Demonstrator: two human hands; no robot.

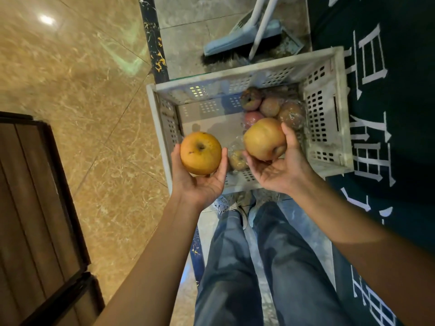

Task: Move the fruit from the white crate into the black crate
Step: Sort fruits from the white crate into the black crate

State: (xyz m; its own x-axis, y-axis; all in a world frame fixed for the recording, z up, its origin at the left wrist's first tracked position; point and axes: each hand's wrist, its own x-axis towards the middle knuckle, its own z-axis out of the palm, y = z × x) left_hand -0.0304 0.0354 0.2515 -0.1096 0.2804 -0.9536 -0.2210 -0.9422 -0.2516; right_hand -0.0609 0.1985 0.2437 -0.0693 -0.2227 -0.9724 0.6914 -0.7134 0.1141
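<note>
We hold two apples above the white crate [244, 75]. Our left grip [200, 183] cups a yellow-orange apple [200, 152] from below, fingers curled round its sides, over the crate's left wall. Our right grip [281, 171] curls round a reddish-yellow apple [264, 138] over the crate's right half. Down inside, a cluster of reddish apples [270, 107] lies in the far right corner, some under clear film, and a smaller wrapped apple [237, 160] sits by the near wall between our grips. A blue broom [240, 41] lies just behind the crate, and a dark mat with white characters [404, 109] lies to its right.
</note>
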